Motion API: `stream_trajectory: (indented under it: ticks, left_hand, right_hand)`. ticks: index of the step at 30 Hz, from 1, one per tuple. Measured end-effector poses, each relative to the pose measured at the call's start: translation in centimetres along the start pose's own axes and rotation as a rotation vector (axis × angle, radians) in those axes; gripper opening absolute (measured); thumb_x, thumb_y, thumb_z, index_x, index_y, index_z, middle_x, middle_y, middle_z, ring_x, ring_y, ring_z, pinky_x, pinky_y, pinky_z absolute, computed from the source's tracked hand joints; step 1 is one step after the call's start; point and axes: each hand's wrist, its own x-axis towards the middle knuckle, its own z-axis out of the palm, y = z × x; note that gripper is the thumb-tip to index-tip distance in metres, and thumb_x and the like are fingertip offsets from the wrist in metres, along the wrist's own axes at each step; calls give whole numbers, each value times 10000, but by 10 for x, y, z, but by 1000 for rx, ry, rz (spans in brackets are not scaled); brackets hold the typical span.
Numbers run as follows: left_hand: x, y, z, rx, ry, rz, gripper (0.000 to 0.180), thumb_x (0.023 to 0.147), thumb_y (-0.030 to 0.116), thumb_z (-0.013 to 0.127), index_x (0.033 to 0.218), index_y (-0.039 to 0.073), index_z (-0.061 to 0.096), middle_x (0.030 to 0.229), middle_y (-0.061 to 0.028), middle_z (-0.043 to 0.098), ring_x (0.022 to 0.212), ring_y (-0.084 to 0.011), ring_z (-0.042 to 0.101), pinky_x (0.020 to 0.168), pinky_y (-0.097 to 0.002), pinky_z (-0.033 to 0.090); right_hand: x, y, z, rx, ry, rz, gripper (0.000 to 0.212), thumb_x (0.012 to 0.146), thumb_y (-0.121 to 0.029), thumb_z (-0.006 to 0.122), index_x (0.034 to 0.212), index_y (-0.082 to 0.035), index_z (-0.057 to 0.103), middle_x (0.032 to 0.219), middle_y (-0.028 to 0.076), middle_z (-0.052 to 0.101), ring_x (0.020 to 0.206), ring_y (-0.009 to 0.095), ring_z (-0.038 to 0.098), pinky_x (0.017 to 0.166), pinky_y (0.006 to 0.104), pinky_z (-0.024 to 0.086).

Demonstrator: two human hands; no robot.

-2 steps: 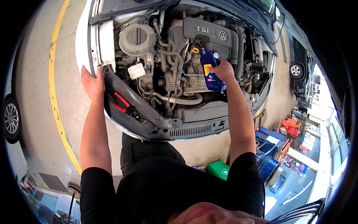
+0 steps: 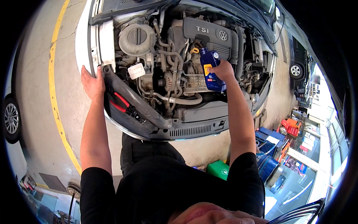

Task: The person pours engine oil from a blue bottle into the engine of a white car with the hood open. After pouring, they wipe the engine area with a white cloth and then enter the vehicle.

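My right hand [image 2: 223,71] is wrapped round a dark blue motor oil bottle [image 2: 211,80] with a yellow label patch. The bottle lies tipped over the engine, its neck toward the black engine cover [image 2: 190,31]. Its mouth is close to a yellow-orange ring handle [image 2: 194,50]; whether oil is flowing cannot be seen. On the left, my left hand [image 2: 93,83] rests on the edge of the white fender [image 2: 84,44], thumb and fingers apart, with nothing in it. Red-handled pliers [image 2: 121,100] lie in the front corner of the engine bay beside that hand.
A round grey cap housing [image 2: 137,37] and a white rectangular cap [image 2: 136,71] sit left in the bay. The front crossmember [image 2: 195,130] runs before my body. A green container [image 2: 218,170] and blue equipment [image 2: 270,140] stand at the right. Other cars flank both sides.
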Motion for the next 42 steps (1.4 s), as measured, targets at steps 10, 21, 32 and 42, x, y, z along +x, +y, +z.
stream_trajectory:
  ticks: [10,21,32,42]
  left_hand:
    - [2,-6,4,0,12,30,920,999,621,662,1659,35,398,1672,-192,472,1549,-385,435,1262,-495,376]
    - [1,-5,4,7,13,16,902,1009,612,656,1668,56,391,1675,-192,468,1544,-403,439,1257,-499,379]
    - [1,-5,4,13,13,17,903,1006,610,661,1665,53,395,1673,-193,471,1540,-403,444,1252,-501,386]
    - [2,-5,3,22,19,27,895,1006,604,663,1665,61,395,1671,-189,475,1540,-396,445,1252,-497,388]
  right_hand:
    - [-3,-8,-2,-23,48,35,623,740,-376,950,1241,-46,781,1129,187,813,1086,348,774,988,425,574]
    - [-2,-12,-8,-36,-7,26,709,717,-469,941,1231,-10,772,1161,213,798,1114,373,764,982,465,590]
    - [2,-9,-8,-44,-22,17,714,698,-499,935,1184,2,786,1160,226,796,1104,384,765,960,476,601]
    - [-6,-23,-18,-29,-38,48,665,714,-407,954,1211,1,785,1124,214,808,1086,353,776,986,432,581]
